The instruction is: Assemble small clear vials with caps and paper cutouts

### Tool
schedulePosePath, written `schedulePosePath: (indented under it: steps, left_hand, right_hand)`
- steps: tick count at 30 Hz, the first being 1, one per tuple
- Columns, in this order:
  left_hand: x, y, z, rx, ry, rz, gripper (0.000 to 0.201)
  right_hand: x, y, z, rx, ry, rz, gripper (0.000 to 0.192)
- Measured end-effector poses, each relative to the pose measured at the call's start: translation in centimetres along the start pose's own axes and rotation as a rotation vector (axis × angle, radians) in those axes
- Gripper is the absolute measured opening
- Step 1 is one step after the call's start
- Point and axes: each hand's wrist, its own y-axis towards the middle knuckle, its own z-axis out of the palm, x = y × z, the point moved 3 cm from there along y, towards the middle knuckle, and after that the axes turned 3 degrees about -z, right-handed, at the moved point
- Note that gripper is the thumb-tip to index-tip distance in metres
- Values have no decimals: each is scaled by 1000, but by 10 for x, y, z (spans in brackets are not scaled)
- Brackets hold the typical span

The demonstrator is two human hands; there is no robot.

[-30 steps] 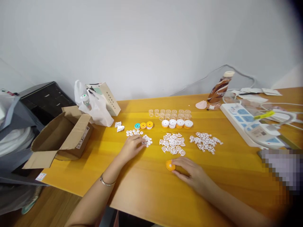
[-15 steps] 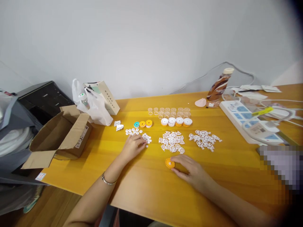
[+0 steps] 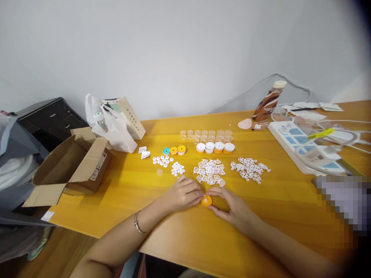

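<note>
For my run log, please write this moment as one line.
left hand: touching orange cap | right hand: holding orange cap | table

The table (image 3: 185, 231) is wood with a glossy, smooth yellow finish that throws back the light. The disc (image 3: 206, 200) between the hands looks like smooth orange plastic. The white cut-outs (image 3: 209, 172) look like thin matt plastic. The cups (image 3: 206, 134) are clear plastic. The box (image 3: 75, 166) is matt brown cardboard, the bag (image 3: 116, 131) thin, crinkled, shiny plastic. The bracelet (image 3: 138, 227) looks like polished metal.
</note>
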Motion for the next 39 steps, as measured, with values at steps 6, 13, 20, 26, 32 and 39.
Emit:
schedulePosePath:
  steps: [6, 13, 20, 26, 32, 39]
  left_hand:
    - [-1, -1, 2, 44, 28, 87, 15]
    - [-2, 0, 1, 153, 23, 92, 18]
    - [0, 0, 0, 171, -4, 78, 19]
    - [-4, 0, -5, 181, 56, 137, 18]
    - [-7, -2, -5, 189, 59, 147, 18]
    - [-3, -1, 3, 141, -164, -95, 19]
  right_hand:
    - [2, 1, 0, 10, 14, -3, 33]
    - [3, 2, -1, 17, 19, 22, 31]
    - [3, 1, 0, 22, 48, 16, 29]
    - [3, 2, 0, 18, 49, 18, 27]
    - [1, 1, 1, 17, 49, 11, 28]
    - [0, 0, 1, 31, 32, 0, 28]
